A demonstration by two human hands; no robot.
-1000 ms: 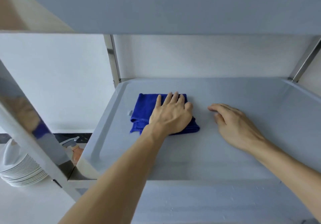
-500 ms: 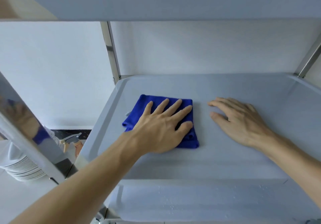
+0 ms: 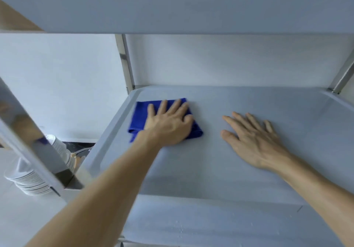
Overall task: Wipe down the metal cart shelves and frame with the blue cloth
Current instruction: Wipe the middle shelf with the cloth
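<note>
A folded blue cloth (image 3: 138, 118) lies on the middle shelf (image 3: 239, 170) of the metal cart, near its back left corner. My left hand (image 3: 170, 124) presses flat on the cloth with fingers spread, covering most of it. My right hand (image 3: 252, 139) rests palm down on the bare shelf to the right of the cloth, fingers apart, holding nothing. The upper shelf (image 3: 191, 5) spans the top of the view. A lower shelf (image 3: 210, 223) shows below the front rim.
Upright frame posts stand at the back left (image 3: 125, 60), back right (image 3: 342, 76) and front left (image 3: 32, 141). Stacks of white plates (image 3: 30, 181) sit on a white surface left of the cart. A white wall is behind.
My left hand has pushed the cloth back and left toward the shelf's back left corner. My right hand has stayed flat on the shelf with fingers more spread.
</note>
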